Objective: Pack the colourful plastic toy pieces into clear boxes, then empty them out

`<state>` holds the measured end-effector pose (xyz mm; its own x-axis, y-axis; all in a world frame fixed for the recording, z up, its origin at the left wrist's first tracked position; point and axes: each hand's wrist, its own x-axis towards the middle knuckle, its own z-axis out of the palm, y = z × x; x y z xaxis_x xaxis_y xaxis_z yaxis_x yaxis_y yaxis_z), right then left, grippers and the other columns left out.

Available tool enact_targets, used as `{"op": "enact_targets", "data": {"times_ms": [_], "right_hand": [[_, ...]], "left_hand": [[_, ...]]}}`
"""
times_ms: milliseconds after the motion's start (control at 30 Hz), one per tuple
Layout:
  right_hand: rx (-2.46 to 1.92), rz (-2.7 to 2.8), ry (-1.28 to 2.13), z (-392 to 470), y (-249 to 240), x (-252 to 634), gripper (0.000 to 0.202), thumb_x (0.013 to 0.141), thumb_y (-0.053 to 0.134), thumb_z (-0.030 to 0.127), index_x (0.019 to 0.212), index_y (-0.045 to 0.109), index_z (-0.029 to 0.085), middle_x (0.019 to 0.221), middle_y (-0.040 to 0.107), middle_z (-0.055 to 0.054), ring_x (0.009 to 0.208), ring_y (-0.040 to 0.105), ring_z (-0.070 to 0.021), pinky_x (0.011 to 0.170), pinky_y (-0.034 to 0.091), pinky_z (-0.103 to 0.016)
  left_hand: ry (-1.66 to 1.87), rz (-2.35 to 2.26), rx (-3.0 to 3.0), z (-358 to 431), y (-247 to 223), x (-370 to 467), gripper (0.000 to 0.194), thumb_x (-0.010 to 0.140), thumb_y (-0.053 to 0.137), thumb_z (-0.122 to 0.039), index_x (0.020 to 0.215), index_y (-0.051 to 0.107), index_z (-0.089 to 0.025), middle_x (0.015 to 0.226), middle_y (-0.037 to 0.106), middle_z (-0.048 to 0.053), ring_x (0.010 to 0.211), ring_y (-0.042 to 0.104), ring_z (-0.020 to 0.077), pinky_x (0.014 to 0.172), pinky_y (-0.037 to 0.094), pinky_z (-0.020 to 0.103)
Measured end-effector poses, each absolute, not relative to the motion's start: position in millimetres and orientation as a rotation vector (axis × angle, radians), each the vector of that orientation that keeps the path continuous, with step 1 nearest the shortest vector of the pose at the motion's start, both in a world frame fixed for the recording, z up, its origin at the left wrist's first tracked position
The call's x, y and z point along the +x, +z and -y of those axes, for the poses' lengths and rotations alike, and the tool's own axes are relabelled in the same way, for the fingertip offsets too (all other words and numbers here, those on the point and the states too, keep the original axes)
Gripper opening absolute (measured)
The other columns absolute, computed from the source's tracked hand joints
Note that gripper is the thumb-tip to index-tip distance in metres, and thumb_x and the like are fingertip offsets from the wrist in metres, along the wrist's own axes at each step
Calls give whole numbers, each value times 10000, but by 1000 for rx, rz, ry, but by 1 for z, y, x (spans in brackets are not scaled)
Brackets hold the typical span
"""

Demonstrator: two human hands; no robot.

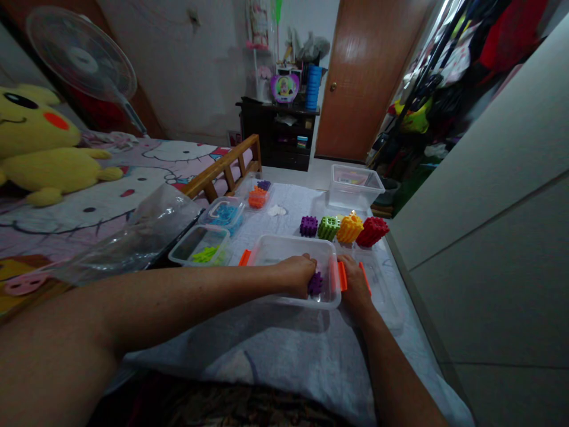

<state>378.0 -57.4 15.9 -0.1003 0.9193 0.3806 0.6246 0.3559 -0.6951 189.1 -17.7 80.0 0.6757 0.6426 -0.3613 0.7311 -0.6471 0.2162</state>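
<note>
Closest to me, a bare stretch of cloth-covered tabletop [302, 341] leaves my forearms room to reach over. Just past it sits the clear box [267, 255], lidless, its open top letting my left hand [301, 276] dip inside. The purple piece [315, 283] is in the box, toward its right end, right at my left fingers; they are curled inward, but I cannot tell whether they grip it or only touch it. My right hand [354, 281] is at the box's right end, beside the orange latch [342, 276], perhaps to steady the wall; those fingers are bent and partly hidden, so I cannot tell how far open they are or what they hold

Off to the left, green pieces [205, 254] lie in one small tub [178, 250] and blue pieces [226, 214] in the next, apparently sorted by colour. Beyond my right hand, a purple block [308, 226], a green block [329, 228], a yellow block [349, 228] and a red block [373, 231] stand in a row, probably set aside to keep them visible. Farther back, orange pieces [258, 198] share a container with purple ones, and a deep clear bin [353, 194] stands behind the row
</note>
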Motion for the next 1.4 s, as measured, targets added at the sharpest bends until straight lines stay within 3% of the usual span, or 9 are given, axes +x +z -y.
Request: {"op": "enact_targets", "data": {"times_ms": [100,400,700,933,1400], "right_hand": [[-1343,1818,466,57,16,378,267,814,498,85,964,703,167,931,640,-93,903,602,-240,839,499,-373],[-1336,1820,455,57,15,377,266,805,504,70,958,700,163,929,631,-90,890,592,-233,833,497,-366],[-1339,1826,459,56,16,377,269,800,503,50,933,702,172,896,636,-79,890,605,-237,792,498,-342],[-1340,1834,472,58,21,376,256,829,494,62,932,703,167,894,626,-79,870,605,-229,780,498,-338],[-1348,1846,481,58,21,377,235,833,506,77,936,698,167,897,624,-82,866,606,-230,795,505,-349]], "left_hand": [[-377,-1107,2578,18,87,186,766,593,802,-433,1259,565,-138,1239,634,188,1064,675,338,887,564,387],[-456,-1110,2656,29,101,191,574,738,689,-469,1193,601,-131,1018,742,182,1006,710,349,832,568,419],[-431,-1181,2617,23,92,192,492,710,685,-411,1122,662,-142,1033,749,181,994,715,354,807,577,404],[-469,-1250,2532,22,99,195,554,700,702,-425,1178,652,-149,1139,730,179,1067,693,347,864,564,392],[-429,-1265,2531,21,97,193,566,691,713,-460,1171,631,-172,1136,728,169,1077,683,352,886,548,410]]}}
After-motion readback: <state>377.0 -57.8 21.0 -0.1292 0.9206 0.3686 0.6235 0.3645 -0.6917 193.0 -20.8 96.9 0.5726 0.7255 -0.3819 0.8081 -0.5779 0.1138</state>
